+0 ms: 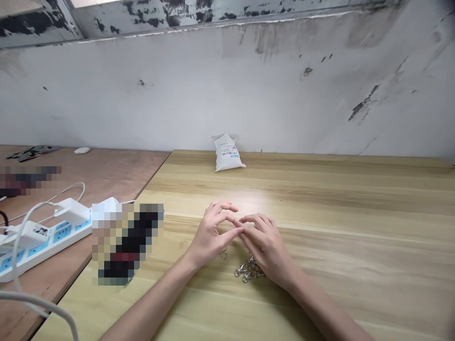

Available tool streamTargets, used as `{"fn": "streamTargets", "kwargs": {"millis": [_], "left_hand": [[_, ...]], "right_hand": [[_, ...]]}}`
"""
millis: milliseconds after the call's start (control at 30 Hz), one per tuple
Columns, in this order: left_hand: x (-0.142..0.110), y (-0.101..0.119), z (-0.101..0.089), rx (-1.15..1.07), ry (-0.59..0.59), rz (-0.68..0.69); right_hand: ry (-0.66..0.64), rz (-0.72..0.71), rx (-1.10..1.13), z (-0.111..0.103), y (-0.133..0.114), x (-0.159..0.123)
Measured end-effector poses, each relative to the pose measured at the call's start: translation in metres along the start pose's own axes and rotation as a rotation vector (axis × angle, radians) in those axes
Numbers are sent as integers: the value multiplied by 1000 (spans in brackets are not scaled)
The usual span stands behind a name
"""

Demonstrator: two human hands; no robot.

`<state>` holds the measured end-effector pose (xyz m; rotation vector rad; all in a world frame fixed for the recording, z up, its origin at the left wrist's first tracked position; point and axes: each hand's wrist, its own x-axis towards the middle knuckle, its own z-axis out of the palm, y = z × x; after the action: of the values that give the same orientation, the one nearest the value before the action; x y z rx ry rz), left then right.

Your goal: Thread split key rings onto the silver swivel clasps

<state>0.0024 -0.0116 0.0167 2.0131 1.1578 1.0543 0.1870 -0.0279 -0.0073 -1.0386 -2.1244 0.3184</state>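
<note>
Silver lobster-clasp keyrings [249, 270] lie heaped near my right hand [266, 246] on the pale wood worktop [320, 213]; its fingers meet my left hand [209, 234] narrowly, any hold unclear.

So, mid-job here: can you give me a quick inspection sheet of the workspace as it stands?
surface: light wood-grain table, with a plywood table beside it.
job's things: heap of metal lobster clasps; one separate small metal ring.
clutter: white sachet near the wall; pixelated object, unreadable.
grippers: left hand and right hand meet at the fingertips; anything held is too small to tell.
cables: white power strip with plugs; white cords.
surroundings: scuffed white wall.
</note>
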Motion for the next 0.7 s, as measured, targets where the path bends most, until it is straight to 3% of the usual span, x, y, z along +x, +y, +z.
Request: {"fn": "streamTargets", "kwargs": {"millis": [200,400,567,700], "left_hand": [[3,-4,-5,-148,-39,-119],[4,-8,-12,-188,-199,-181],[7,-8,-23,-93,-222,-85],[7,-9,-25,234,-161,87]], "right_hand": [[16,-54,-36,-1,4,0],[10,-113,-45,-2,4,1],[-40,-70,16,-3,5,0],[-91,18,91,-7,5,0]]}}
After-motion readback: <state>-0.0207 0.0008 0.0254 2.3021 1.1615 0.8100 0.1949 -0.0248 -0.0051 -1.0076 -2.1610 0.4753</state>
